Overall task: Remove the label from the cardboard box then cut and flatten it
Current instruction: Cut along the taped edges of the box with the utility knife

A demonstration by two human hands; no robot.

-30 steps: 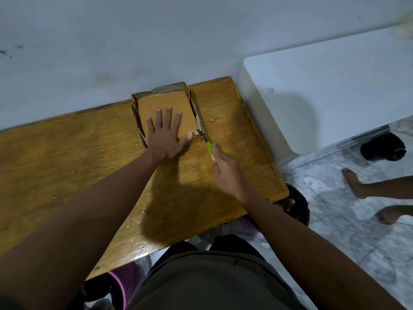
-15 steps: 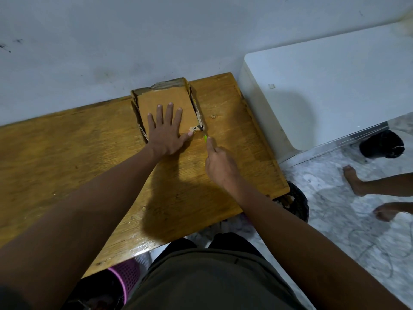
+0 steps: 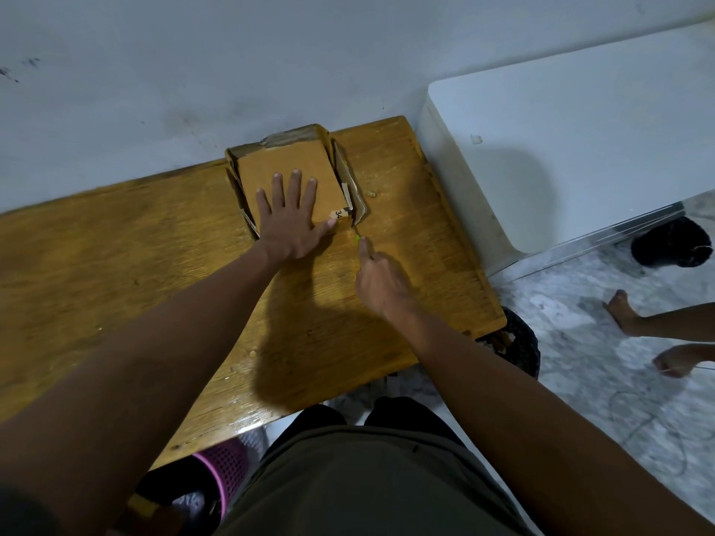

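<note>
A partly collapsed cardboard box (image 3: 288,168) lies at the far edge of a wooden table (image 3: 116,265), its back against a pale wall (image 3: 232,71), with loose flaps standing out along both its sides. A scrap of label (image 3: 338,214) marked "34" clings to the near right corner of the top panel. A person's left hand (image 3: 288,222) presses flat on that panel, fingers straight and spread, the thumb reaching toward the scrap. The right hand (image 3: 381,280) is curled around a green-handled cutter (image 3: 356,236), of which only a sliver of handle and a thin blade show beyond the knuckles; the tip meets the box's near right corner, just beside the label scrap. The left hand hides the near edge of the top panel. To the right of the table stands a white cabinet-like unit (image 3: 561,129), close to the table's end. A black basket (image 3: 522,350) sits on the marble-patterned floor (image 3: 599,381) below the table's right corner, and a purple basket (image 3: 224,470) shows under the near edge. Another person's bare feet (image 3: 623,311) appear at far right
</note>
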